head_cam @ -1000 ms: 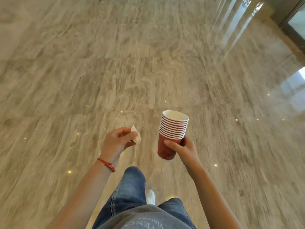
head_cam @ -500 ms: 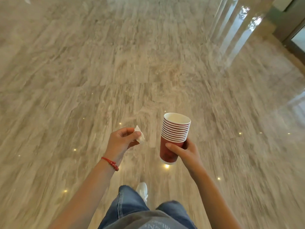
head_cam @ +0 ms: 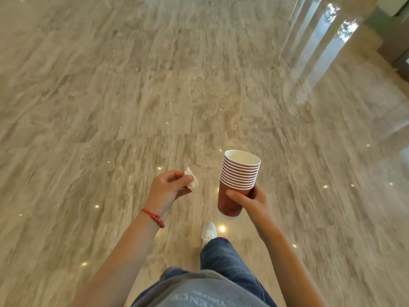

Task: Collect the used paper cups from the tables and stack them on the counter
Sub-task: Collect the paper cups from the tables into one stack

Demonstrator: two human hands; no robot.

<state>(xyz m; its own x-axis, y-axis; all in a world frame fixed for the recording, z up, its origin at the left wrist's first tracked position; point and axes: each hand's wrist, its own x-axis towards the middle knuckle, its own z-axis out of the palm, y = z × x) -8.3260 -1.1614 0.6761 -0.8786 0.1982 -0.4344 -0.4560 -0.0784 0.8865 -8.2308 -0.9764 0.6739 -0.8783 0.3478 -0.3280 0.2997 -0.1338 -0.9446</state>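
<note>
A stack of several nested red paper cups (head_cam: 238, 182) with white rims stands upright in front of me at waist height. My right hand (head_cam: 252, 201) grips the bottom cup of the stack, thumb across its front. To its left my left hand (head_cam: 168, 191) pinches a small crumpled white tissue (head_cam: 192, 183) between thumb and fingers. A red cord sits on my left wrist. No table or counter is in view.
Glossy beige marble floor (head_cam: 155, 96) spreads all around, with small ceiling-light reflections. My right foot in a white shoe (head_cam: 208, 232) is stepping forward. A dark doorway or wall base (head_cam: 394, 43) lies at the far right, with bright window reflections on the floor beside it.
I have walked forward over the floor; my legs have swapped and the right shoe now leads. Both hands keep their hold on the cup stack and the tissue.
</note>
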